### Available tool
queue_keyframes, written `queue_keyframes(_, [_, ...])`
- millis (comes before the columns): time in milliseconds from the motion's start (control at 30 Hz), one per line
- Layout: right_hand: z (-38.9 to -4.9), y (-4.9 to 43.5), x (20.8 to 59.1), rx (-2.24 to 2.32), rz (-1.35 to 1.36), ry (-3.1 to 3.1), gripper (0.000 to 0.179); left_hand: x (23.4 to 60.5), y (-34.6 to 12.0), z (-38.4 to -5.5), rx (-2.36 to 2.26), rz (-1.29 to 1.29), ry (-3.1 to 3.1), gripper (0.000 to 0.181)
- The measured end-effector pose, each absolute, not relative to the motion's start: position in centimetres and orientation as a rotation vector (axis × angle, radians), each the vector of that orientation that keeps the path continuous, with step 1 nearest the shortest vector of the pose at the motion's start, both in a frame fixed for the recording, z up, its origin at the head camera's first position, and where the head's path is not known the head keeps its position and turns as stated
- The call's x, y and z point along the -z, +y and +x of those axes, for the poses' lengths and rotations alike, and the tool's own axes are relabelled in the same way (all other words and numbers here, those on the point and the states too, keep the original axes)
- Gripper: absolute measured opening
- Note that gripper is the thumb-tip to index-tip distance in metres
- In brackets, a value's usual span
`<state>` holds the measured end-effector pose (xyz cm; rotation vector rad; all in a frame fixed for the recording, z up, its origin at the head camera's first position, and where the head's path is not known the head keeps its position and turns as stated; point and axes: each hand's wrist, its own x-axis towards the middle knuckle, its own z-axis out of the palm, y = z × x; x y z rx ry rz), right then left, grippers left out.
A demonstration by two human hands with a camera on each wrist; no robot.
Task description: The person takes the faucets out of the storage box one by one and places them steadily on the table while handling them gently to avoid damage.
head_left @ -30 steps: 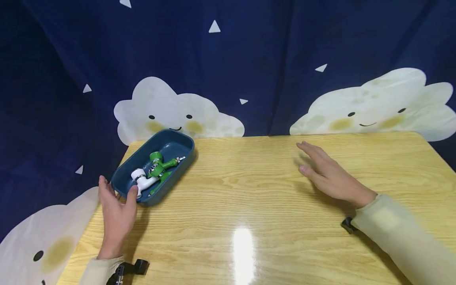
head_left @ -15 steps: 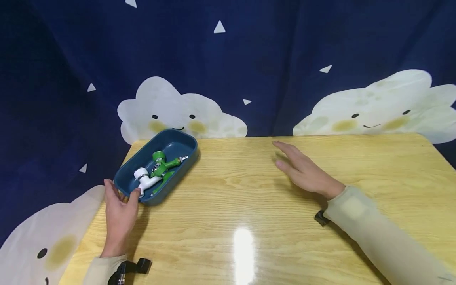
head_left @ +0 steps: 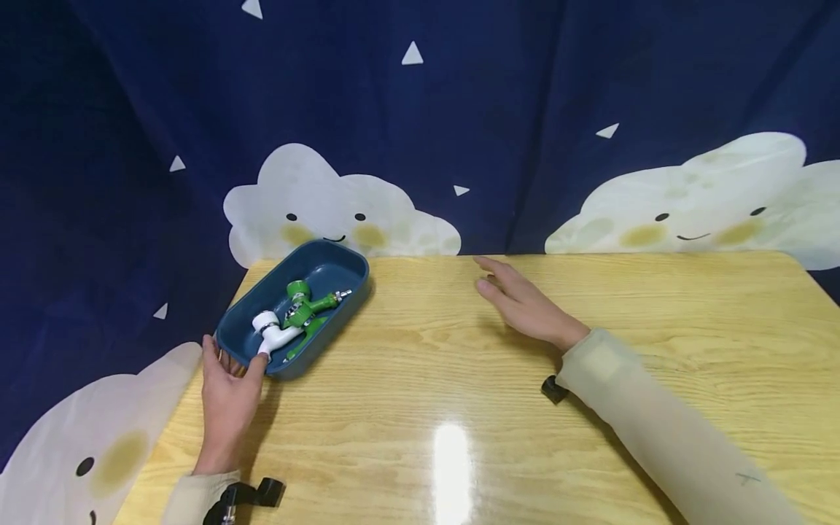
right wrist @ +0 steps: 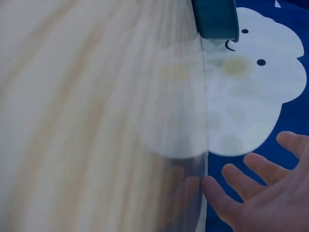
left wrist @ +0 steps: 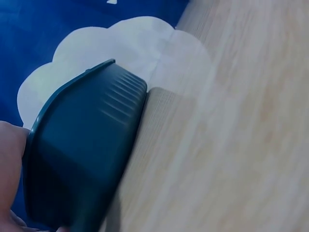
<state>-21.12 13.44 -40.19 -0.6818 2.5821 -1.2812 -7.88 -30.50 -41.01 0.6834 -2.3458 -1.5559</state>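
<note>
A dark blue oblong plastic bin (head_left: 259,292) sits at the table's left side, angled. My left hand (head_left: 226,408) holds its near left corner, thumb at the rim and the other fingers around the outer wall. The left wrist view shows the bin's outer side (left wrist: 82,145) with the thumb (left wrist: 10,164) at its edge. Inside lie a white tap-like piece (head_left: 275,335) with a round cap and green pieces (head_left: 302,312) with a round cap and a metal-tipped arm; they overlap. My right hand (head_left: 528,306) hovers over the table right of the bin, fingers extended, holding nothing.
The light wood table (head_left: 407,364) has a bright glare spot near the front. Behind it and along the left hangs a navy curtain (head_left: 367,95) with smiling white clouds. The table's back edge lies just beyond the right fingertips.
My right hand has moved left across the table towards the bin. The left hand keeps its hold on the bin's corner. The whole head view has shifted slightly.
</note>
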Motion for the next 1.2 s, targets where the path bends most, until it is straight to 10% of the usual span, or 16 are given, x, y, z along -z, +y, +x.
queue_keyframes(1200, [-22.9, 2.8, 40.6, 1.314, -0.703, 2.39, 0.081, 41.1, -31.9, -6.5, 1.555, 0.688, -2.472, 0.093])
